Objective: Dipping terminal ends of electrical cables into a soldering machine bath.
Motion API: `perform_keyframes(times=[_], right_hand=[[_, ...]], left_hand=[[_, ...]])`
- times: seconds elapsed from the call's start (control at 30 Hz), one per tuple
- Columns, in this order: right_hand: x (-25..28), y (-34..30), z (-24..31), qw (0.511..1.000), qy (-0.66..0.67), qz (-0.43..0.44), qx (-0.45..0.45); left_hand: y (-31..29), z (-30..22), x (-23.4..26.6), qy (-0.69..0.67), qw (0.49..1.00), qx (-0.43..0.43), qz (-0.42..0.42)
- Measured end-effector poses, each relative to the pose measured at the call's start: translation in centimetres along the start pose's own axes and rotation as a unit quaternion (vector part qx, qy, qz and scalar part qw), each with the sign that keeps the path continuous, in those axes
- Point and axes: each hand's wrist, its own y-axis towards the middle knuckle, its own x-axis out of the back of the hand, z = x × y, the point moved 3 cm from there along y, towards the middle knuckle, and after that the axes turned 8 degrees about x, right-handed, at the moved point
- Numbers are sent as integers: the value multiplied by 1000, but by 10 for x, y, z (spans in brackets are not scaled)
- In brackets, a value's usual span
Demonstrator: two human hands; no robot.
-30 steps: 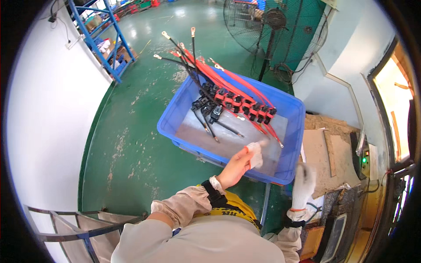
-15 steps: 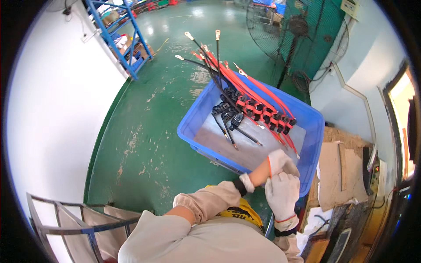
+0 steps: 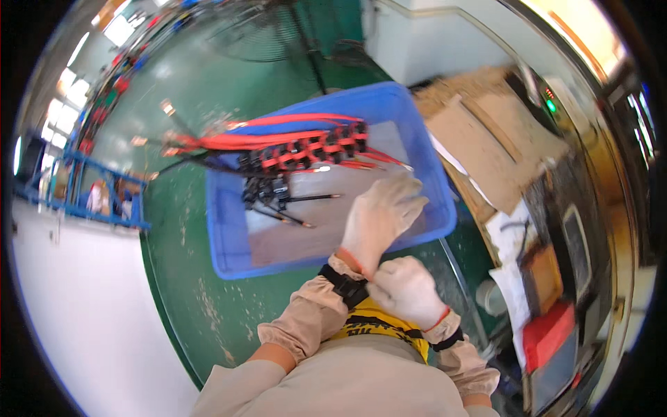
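Both my hands wear white work gloves with red-edged cuffs. My left hand (image 3: 381,221) is held over the near side of a blue plastic bin (image 3: 434,182), its fingers apart and holding nothing. At that wrist my right hand (image 3: 408,292) is closed, pinching the cuff of the left glove (image 3: 356,260). A black strap with a small black buckle (image 3: 349,286) circles my left sleeve just below the cuff. Inside the bin lie red cables (image 3: 271,141) with black-and-red connectors (image 3: 306,151). Nearer sit black cables with black connectors (image 3: 266,190). Several metal-lugged ends stick out over the left rim.
Right of the bin stands a bench with brown cardboard (image 3: 479,132), white paper and a red object (image 3: 549,336). A caged fan (image 3: 260,31) is beyond the bin. Far left are a blue rack (image 3: 104,191) and a white wall (image 3: 76,292). The floor is green.
The view has swung to the right, so the bin appears farther left. My left hand now has its fingers spread, and the glove is pulled farther over the wrist. My right hand stays at the cuff.
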Motion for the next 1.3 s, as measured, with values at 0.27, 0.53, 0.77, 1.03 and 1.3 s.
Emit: perform_keyframes(times=[0.27,0.53,0.77,1.03,1.3], right_hand=[[-11,-138,-23,934,146,-168,-278],[-198,-446,68,529,3,56,-847],[-263,-401,134,561,-134,75,-813],[-277,-410,80,467,44,265,-842],[-275,-404,15,474,190,297,-807]], left_hand=[[3,14,-43,527,830,65,-172],[-37,19,-8,852,403,304,-139],[-35,18,7,851,449,253,-98],[-36,12,5,831,482,265,-87],[-43,15,10,849,429,289,-112]])
